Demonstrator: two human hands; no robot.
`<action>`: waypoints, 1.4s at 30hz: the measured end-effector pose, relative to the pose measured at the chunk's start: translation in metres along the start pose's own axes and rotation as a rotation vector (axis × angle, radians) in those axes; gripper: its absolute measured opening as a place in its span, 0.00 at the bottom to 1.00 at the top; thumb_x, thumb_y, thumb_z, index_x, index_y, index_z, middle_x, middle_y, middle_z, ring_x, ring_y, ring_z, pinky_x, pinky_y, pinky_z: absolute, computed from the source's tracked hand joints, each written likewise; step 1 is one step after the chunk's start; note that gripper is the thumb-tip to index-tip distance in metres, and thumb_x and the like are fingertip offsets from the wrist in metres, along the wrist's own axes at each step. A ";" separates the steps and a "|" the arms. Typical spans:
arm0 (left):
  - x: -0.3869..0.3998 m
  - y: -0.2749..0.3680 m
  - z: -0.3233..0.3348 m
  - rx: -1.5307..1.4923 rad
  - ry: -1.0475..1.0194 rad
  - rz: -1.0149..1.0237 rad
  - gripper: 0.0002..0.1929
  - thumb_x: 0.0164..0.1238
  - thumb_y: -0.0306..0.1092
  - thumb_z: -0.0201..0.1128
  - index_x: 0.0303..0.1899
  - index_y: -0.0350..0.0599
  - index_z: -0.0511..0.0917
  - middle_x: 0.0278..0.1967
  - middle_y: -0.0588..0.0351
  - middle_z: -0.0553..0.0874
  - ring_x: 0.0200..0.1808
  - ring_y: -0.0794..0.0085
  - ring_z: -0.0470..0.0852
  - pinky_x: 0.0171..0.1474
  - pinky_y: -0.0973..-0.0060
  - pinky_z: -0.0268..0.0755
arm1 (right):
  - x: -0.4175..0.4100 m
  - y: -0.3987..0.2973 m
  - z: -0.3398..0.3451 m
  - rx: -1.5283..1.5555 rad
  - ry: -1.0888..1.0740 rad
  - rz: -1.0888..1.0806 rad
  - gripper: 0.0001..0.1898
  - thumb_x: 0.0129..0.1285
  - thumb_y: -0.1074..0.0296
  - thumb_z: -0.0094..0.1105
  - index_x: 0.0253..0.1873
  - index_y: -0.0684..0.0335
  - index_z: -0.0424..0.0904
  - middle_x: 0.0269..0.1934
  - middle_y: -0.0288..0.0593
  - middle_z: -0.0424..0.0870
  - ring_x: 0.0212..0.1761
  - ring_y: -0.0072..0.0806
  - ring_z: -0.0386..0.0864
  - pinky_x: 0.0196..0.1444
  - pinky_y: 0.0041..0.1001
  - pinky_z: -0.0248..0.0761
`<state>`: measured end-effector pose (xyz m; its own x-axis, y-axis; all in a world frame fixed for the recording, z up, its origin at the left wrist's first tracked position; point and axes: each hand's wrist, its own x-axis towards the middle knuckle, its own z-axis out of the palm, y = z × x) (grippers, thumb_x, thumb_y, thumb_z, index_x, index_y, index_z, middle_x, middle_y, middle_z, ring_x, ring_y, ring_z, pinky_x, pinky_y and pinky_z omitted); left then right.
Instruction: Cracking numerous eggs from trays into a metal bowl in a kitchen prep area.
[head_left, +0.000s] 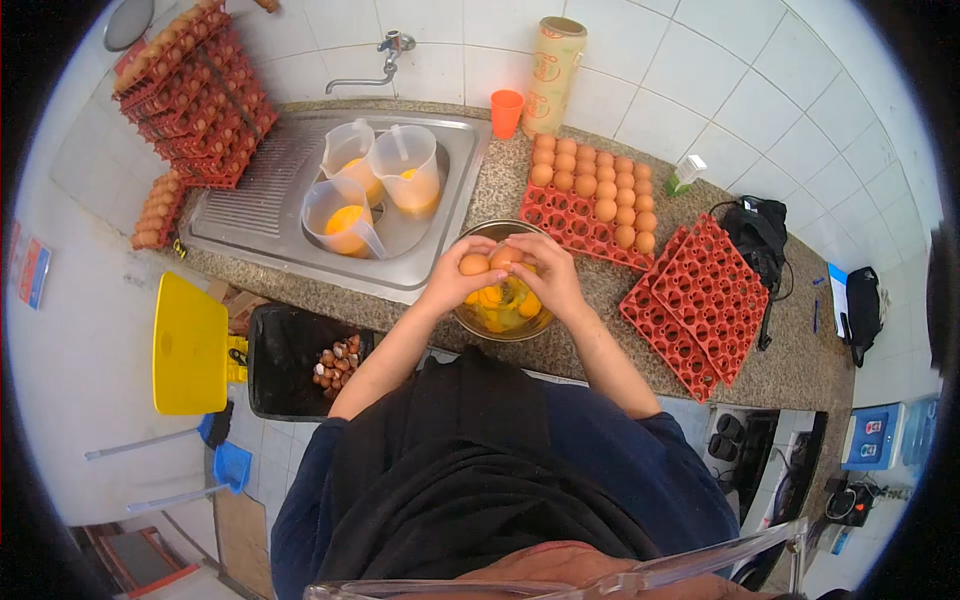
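Observation:
Both hands are above a metal bowl (459, 322) of raw eggs (491, 307), whose whole yolks lie in clear whites. My left hand (448, 276) keeps one brown egg (473, 264) in its palm and fingers. A second brown egg (506, 256) is between the fingertips of both hands, and my right hand (556, 271) grips it from the other side. Whether its shell is cracked cannot be made out. Right of the bowl is a red egg tray (551, 217), with brown eggs in its rear and right cells and bare cells at the front left.
Left, a steel sink (300, 259) holds three plastic jugs (319, 202) with yellow egg liquid. Below it, a black-lined bin (281, 360) contains eggshells (337, 364). Loaded egg trays (202, 105) are stacked at the far left. Two red trays (709, 300) without eggs overlap at right.

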<state>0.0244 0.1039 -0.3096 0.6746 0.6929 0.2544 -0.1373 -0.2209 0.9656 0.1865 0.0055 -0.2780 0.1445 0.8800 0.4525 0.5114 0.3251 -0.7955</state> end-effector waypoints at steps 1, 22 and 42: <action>-0.002 0.005 0.002 -0.272 0.005 -0.260 0.25 0.53 0.31 0.73 0.54 0.41 0.75 0.48 0.53 0.80 0.48 0.68 0.81 0.46 0.73 0.75 | 0.000 0.000 0.004 0.155 0.015 0.115 0.18 0.56 0.77 0.65 0.53 0.66 0.79 0.49 0.48 0.78 0.52 0.43 0.80 0.55 0.34 0.74; -0.277 -0.064 -0.233 0.399 1.208 -0.613 0.23 0.54 0.37 0.74 0.51 0.45 0.78 0.36 0.58 0.82 0.25 0.78 0.77 0.25 0.84 0.71 | 0.046 0.154 -0.113 -1.151 -0.085 0.291 0.13 0.60 0.72 0.51 0.50 0.55 0.77 0.51 0.48 0.73 0.51 0.50 0.72 0.48 0.44 0.72; 0.002 0.003 0.018 -0.676 0.077 -0.421 0.17 0.78 0.48 0.42 0.55 0.47 0.66 0.45 0.55 0.78 0.35 0.74 0.75 0.37 0.77 0.67 | -0.016 -0.017 0.020 -0.122 0.233 0.090 0.24 0.59 0.71 0.63 0.60 0.69 0.69 0.50 0.45 0.75 0.42 0.28 0.76 0.48 0.21 0.69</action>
<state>0.0382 0.0925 -0.3071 0.7189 0.6766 -0.1593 -0.3091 0.5164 0.7986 0.1582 -0.0072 -0.2795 0.3779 0.7953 0.4740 0.5835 0.1929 -0.7888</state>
